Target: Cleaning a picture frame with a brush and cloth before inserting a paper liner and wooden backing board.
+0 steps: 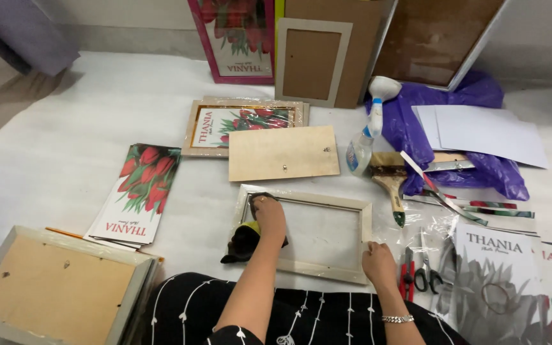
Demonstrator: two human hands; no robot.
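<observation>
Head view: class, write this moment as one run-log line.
left hand: presses dark cloth on pale frame | right hand: steadies frame's right corner | spray bottle, brush: beyond frame

We are seeing a pale, matt wooden frame lying on glossy clear plastic film. At its 12 o'clock, a smooth plywood backing board is showing a matt finish. At its 9 o'clock, glossy paper prints are lying stacked.

A picture-framing workspace set up on a sheet-covered floor: around the pale empty frame lie a loose backing board just behind it, flower prints to its left, brush and spray bottle to its right, more frames leaning against the wall behind
</observation>
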